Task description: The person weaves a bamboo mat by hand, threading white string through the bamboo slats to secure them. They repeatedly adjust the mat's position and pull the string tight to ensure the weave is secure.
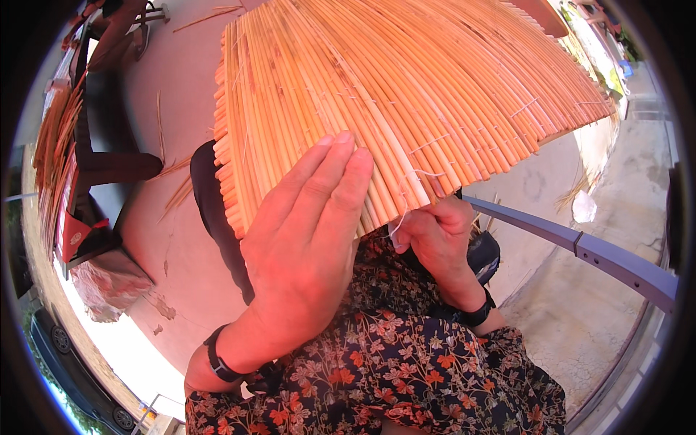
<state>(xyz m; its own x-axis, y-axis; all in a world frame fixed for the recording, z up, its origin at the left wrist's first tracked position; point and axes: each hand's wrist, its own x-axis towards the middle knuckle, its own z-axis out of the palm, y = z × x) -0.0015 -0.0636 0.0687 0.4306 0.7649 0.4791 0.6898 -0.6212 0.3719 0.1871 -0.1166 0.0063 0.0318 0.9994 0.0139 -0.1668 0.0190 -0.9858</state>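
A mat of straight, straw-coloured reed stalks lies sloping over my lap, with short white stitches running across the stalks. My left hand rests flat on its near left part, fingers stretched out and close together. Just below the near edge, my right hand is closed in a pinch, its thumb against the curled fingers. A white thread comes off the mat's edge and runs down to these fingertips. Whether a needle is in the pinch cannot be seen. Part of the right hand's fingers is hidden.
A bundle of loose reeds lies on a dark bench-like frame at left, beside a rough stone block. A grey metal bar crosses on the right. Stray stalks lie on the floor. Another person's leg shows at far left.
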